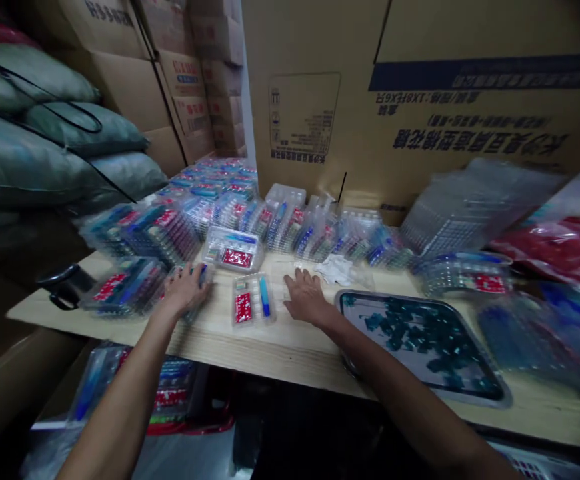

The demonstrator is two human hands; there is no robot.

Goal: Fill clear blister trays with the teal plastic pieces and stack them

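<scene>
The left hand (185, 290) seemed curled over a clear plastic blister tray (193, 312), while the right hand (306, 297) lay open on the pale pine table (270, 353).

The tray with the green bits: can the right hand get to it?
Probably yes. The right hand rests on the wooden table right beside the corner of the tray, and its way to the tray's rim looks unblocked.
</scene>
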